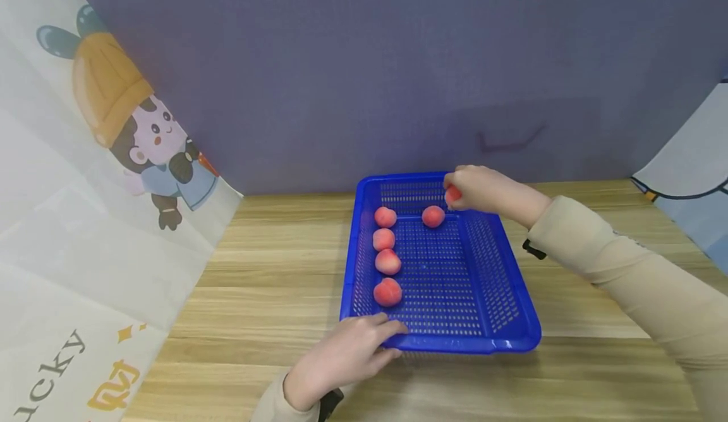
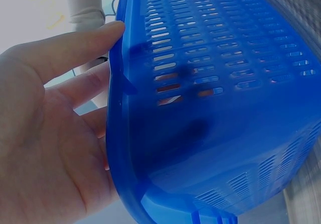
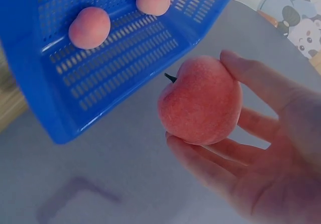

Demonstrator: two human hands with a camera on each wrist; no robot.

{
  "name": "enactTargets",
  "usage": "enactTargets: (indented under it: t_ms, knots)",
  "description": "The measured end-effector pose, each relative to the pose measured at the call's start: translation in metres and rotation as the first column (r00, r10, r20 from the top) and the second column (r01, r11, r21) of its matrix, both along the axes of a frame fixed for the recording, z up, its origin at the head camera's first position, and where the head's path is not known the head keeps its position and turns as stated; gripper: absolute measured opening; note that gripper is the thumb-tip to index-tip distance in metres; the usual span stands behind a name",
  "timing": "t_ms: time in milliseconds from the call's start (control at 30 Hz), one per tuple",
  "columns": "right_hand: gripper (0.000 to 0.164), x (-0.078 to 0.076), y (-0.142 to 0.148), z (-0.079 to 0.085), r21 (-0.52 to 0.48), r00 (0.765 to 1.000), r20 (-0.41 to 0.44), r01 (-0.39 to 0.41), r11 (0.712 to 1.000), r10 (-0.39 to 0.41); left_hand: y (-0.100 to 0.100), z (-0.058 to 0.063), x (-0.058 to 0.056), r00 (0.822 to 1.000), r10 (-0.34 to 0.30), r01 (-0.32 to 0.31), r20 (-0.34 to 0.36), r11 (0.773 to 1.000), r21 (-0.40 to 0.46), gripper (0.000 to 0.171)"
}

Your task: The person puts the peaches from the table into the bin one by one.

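Observation:
A blue perforated plastic basket stands on the wooden table. My left hand holds its near rim at the left corner, fingers over the edge inside and thumb outside; the left wrist view shows the hand at the rim. Over the far right corner, my right hand grips a pinkish-red peach with a small green stem, between thumb and fingers. Several peaches line the basket's left side. A single peach lies near the far wall, left of the right hand.
Behind the basket rises a grey-blue partition. A white sheet with a cartoon figure borders the left side, and another printed sheet the right. Bare wooden tabletop shows left of the basket.

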State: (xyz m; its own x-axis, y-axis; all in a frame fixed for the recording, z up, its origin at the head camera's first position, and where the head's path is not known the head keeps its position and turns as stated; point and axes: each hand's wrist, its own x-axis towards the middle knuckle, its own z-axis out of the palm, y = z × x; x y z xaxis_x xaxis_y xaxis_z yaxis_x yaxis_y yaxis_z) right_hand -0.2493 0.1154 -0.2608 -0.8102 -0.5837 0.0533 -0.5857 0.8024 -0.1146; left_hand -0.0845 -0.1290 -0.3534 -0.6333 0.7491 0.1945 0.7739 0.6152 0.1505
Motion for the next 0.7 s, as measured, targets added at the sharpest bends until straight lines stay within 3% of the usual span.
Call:
enactTargets:
  t_ms: [300,700]
  knots:
    - [0.016,-0.012,-0.019,-0.012,0.007,0.998,0.069,0.009,1.000,-0.009,0.000,-0.001,-0.001,1.000,-0.005,0.006,-0.028,1.000,0.012,0.024]
    - [0.013,-0.023,-0.028,-0.035,-0.037,0.986,0.164,0.037,0.999,-0.030,0.000,0.001,0.000,1.000,0.007,-0.007,-0.013,1.000,0.000,0.025]
